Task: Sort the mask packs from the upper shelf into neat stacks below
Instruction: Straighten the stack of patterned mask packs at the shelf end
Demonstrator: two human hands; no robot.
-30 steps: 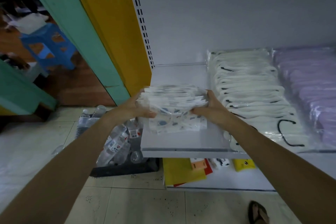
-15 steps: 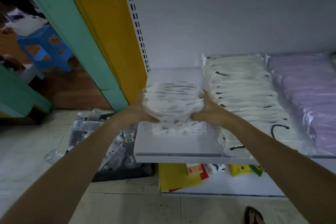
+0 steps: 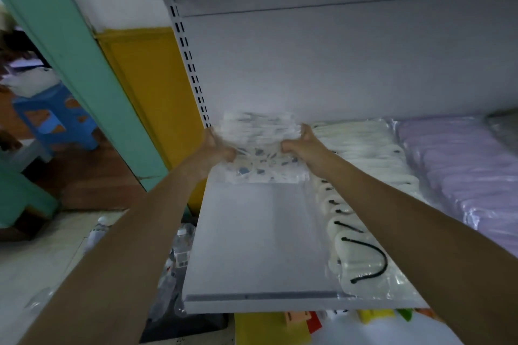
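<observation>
A stack of clear-wrapped mask packs (image 3: 260, 143) with small blue prints lies at the back left of the white shelf (image 3: 252, 246). My left hand (image 3: 217, 145) grips the stack's left side and my right hand (image 3: 301, 141) grips its right side, thumbs on top. The upper packs are blurred. The bottom packs rest on the shelf near the rear wall.
A row of white masks with black ear loops (image 3: 361, 204) lies just right of the stack, then lilac packs (image 3: 465, 173). The slotted upright (image 3: 190, 70) stands at the left. Plastic bottles (image 3: 173, 260) sit in a bin on the floor; coloured packs (image 3: 269, 325) lie on the shelf below.
Both hands have pushed the stack away from the shelf's front edge toward the back wall, and it now sits lower on the shelf. The view has moved closer and tilted.
</observation>
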